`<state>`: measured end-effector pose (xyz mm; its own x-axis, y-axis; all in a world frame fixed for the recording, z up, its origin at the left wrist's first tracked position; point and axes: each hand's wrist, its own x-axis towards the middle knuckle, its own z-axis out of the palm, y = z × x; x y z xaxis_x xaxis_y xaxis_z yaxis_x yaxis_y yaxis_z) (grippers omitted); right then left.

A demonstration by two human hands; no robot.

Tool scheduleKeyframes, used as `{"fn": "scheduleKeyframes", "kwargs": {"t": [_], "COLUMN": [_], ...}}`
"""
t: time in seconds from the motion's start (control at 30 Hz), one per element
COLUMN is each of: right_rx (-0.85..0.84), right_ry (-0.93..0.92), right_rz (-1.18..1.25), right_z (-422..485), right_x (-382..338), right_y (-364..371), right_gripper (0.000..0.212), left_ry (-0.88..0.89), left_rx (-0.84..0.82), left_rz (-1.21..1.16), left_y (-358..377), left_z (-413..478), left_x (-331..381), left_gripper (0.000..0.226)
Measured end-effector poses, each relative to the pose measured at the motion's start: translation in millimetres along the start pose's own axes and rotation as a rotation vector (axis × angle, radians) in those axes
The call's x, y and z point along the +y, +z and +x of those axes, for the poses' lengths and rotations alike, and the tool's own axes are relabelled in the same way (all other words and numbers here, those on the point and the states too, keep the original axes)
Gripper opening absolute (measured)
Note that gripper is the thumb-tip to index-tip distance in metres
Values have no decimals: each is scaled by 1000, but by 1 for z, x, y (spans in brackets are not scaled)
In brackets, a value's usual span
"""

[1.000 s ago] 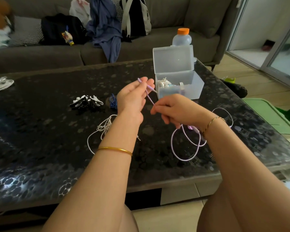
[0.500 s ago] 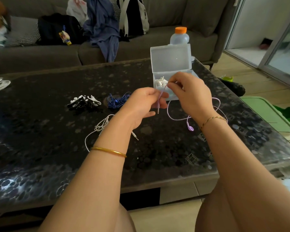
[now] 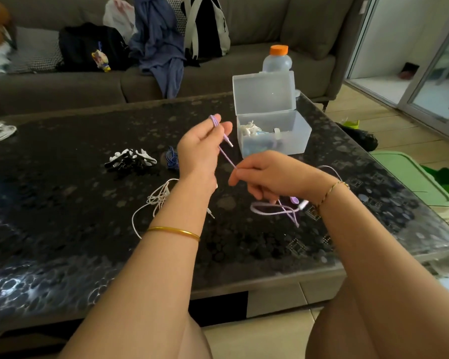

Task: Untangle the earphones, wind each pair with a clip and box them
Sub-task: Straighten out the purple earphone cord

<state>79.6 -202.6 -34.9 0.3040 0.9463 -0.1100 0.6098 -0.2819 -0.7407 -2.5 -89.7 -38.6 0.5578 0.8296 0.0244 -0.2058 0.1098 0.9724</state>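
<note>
On the dark speckled glass table (image 3: 62,203), the clear plastic box (image 3: 300,141) stands open beyond my hands for loading. My left hand (image 3: 201,150) raises its fingers as a spool, the purple earphone cable (image 3: 227,158) looped round them. My right hand (image 3: 270,177) pinches it taut, slack trailing onto the table.

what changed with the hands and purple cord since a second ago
The right hand dropped from beside the clear box toward the person, drawing the purple earphone cord taut; the left hand rose with cord looped round it. Both keep their grip. White earphones, clips and box stayed put.
</note>
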Motion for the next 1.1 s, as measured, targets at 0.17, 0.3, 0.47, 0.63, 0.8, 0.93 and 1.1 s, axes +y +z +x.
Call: {"fn": "scheduleKeyframes", "kwargs": {"t": [0.17,0.3,0.47,0.63,0.8,0.93,1.1], "right_rx": [347,592,771,721,430,206,248], "right_ry": [-59,7,-39,-85,-21,-15,-64], "right_rz": [-61,-299,-393,-5,196,23,10], "right_z": [3,12,22,19,13,10,3], "right_x": [-1,14,22,20,9,3,-5], "right_y": [-11,-17,-9,-5,2,5,-4], "right_gripper": [21,20,19,17,24,22,20], "left_ry": [395,275,26,-291,-393,-212,308], "left_rx": [-50,-221,-386,-490,-328,-82,42], "left_rz": [684,742,704,251,-226,-118,625], "left_y": [-4,1,5,-5,-4,0,-10], "left_z": [0,-6,-8,-6,-7,-5,0], "left_x": [-11,-8,0,12,18,9,-6], "left_gripper": [23,25,28,23,21,15,22]}}
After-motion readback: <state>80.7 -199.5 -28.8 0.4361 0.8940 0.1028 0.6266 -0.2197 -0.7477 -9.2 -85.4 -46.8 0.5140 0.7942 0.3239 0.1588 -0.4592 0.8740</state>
